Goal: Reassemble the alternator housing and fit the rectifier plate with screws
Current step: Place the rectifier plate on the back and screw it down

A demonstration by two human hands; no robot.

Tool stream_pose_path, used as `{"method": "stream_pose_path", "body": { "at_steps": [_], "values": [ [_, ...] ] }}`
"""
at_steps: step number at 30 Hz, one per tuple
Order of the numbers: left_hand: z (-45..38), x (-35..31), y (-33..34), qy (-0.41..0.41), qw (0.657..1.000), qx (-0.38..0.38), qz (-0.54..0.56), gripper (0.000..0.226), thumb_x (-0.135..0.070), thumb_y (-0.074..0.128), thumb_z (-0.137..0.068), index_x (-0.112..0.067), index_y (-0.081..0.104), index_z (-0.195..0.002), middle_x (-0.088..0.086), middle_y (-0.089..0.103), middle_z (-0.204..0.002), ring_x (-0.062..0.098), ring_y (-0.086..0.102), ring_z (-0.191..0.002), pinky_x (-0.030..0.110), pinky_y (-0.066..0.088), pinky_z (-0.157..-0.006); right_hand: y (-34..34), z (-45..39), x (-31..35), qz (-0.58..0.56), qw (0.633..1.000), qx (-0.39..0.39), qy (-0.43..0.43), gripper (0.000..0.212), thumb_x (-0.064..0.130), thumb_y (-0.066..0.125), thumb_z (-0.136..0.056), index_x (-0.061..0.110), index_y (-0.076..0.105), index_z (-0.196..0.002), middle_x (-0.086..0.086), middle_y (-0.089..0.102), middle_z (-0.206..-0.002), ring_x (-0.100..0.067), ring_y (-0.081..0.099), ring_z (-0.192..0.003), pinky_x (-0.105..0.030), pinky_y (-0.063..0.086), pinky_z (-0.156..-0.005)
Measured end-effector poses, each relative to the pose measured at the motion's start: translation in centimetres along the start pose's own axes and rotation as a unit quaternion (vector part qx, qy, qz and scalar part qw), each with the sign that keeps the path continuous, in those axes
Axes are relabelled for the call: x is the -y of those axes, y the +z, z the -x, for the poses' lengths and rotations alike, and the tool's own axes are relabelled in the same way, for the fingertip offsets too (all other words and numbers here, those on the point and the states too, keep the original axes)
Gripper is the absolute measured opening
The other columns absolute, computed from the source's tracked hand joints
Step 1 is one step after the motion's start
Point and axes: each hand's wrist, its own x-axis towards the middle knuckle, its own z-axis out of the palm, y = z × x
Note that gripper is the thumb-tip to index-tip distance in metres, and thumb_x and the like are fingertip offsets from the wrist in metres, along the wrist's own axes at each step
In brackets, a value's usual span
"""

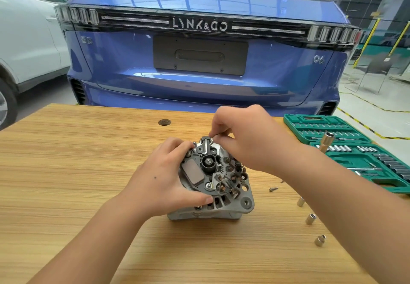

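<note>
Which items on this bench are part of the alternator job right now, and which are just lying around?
In use: alternator; left hand steadying it; right hand pinching something small at its top; loose screw.

Lying about: three loose sockets; green socket set case; blue car.

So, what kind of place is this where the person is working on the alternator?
Most likely a car repair workshop or training garage. A blue car stands just behind the wooden workbench, a green socket set case lies open on it, and yellow lines mark the floor.

Matt grey cast-metal alternator (221, 208) on a smooth wood-grain table (88, 172); glossy blue car (199, 84).
</note>
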Motion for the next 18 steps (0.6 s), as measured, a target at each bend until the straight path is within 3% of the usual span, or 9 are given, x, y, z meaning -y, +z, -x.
{"method": "stream_pose_path", "body": {
  "at_steps": [3,7,13,18],
  "values": [
    [0.0,-0.1,0.0,-0.006,1.000,0.005,-0.006,0.113,-0.084,0.068,-0.043,-0.037,0.044,-0.142,-0.027,0.038,-0.124,0.004,0.043,-0.119,0.043,0.050,-0.094,-0.2,-1.0,0.0,0.061,0.996,0.066,-0.015,0.013,0.013,0.061,-0.095,0.024,0.056,-0.092,0.004,0.068,-0.089,-0.018,0.061,-0.086,-0.036,0.052,-0.072],
    [0.1,-0.2,-0.1,-0.013,1.000,0.011,-0.004,0.114,-0.084,0.067,-0.043,-0.037,0.044,-0.144,-0.026,0.037,-0.126,0.004,0.041,-0.121,0.043,0.049,-0.096,0.3,-1.9,-0.2,0.083,0.991,0.105,-0.020,0.028,0.012,0.060,-0.094,0.031,0.041,-0.084,0.004,0.062,-0.085,-0.022,0.058,-0.081,-0.034,0.049,-0.063],
    [0.1,-0.4,0.0,-0.016,1.000,0.015,-0.002,0.113,-0.084,0.066,-0.044,-0.038,0.042,-0.144,-0.026,0.036,-0.125,0.003,0.037,-0.120,0.044,0.049,-0.097,0.8,-1.6,-0.5,0.040,0.995,0.091,-0.004,0.025,0.005,0.060,-0.090,0.026,0.047,-0.091,0.001,0.068,-0.095,-0.024,0.063,-0.088,-0.045,0.055,-0.077],
    [0.2,-0.4,0.1,-0.021,1.000,0.013,-0.003,0.116,-0.084,0.065,-0.044,-0.037,0.040,-0.147,-0.028,0.033,-0.126,0.002,0.036,-0.121,0.044,0.049,-0.097,0.7,-1.7,-0.6,0.017,0.993,0.117,-0.012,0.029,0.006,0.062,-0.090,0.028,0.044,-0.089,0.018,0.064,-0.083,0.002,0.060,-0.080,-0.030,0.054,-0.069]
  ]
}}
